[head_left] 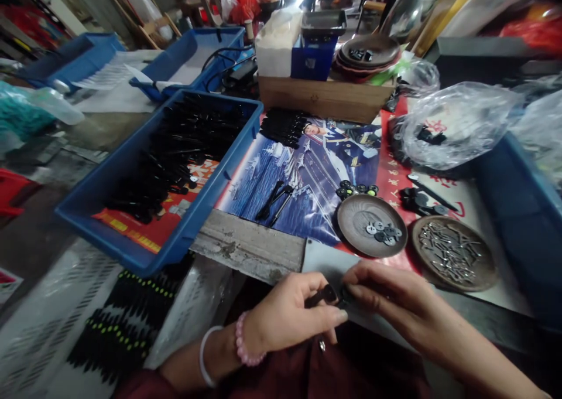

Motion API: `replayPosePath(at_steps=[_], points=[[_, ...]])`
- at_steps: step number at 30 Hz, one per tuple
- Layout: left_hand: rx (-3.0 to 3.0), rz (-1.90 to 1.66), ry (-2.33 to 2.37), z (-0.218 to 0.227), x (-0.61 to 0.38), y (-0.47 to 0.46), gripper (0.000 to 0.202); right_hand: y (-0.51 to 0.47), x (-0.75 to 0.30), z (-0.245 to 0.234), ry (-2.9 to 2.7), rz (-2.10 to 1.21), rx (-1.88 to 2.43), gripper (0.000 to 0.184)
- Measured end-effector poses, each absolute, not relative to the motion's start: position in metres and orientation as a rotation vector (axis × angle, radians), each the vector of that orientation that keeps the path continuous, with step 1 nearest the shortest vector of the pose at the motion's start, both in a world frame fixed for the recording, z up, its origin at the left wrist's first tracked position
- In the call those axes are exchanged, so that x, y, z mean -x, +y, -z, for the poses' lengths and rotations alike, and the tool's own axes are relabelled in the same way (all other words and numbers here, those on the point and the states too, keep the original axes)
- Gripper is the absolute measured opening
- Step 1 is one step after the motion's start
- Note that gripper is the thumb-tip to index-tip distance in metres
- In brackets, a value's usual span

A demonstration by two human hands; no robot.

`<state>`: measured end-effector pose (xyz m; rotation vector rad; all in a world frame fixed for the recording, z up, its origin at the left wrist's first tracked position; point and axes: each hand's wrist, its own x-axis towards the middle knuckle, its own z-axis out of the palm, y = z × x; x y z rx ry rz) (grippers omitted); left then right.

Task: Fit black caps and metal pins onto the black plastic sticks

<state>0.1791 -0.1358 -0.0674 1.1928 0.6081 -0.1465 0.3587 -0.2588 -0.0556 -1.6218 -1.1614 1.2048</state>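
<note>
My left hand (292, 311) is closed round a slim black part (324, 296). A small shiny metal tip (322, 345) pokes out beneath its fingers. Close beside it, the fingertips of my right hand (390, 296) pinch at the end of that part; a small dark piece seems to be between them, too hidden to name. Just beyond the hands is a brown plate (349, 235) with small grey and black discs (383, 232). To its right, another brown plate (419, 264) holds many metal pins or rivets (450, 249).
A blue tray (153, 261) full of black parts (171, 147) stands at left. Several black parts (283, 126) lie on the printed poster (307, 182), near round black-and-yellow pieces (356, 189). A clear plastic bag (461, 123) sits at right, beside a blue bin (531, 211).
</note>
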Motion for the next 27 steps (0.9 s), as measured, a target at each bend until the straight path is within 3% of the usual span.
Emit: replayPosePath(at_steps=[14, 22, 27], points=[[-1.182, 0.156, 0.515, 0.070, -0.185, -0.137, 0.032, -0.270, -0.355, 0.069, -0.924, -1.158, 1.559, 0.018], [-1.239, 0.179, 0.546, 0.069, -0.185, -0.141, 0.024, -0.276, -0.352, 0.066, -0.969, -1.123, 1.583, 0.013], [-1.077, 0.150, 0.589, 0.068, -0.189, -0.148, 0.039, -0.278, -0.345, 0.058, -0.981, -1.030, 1.601, 0.007]])
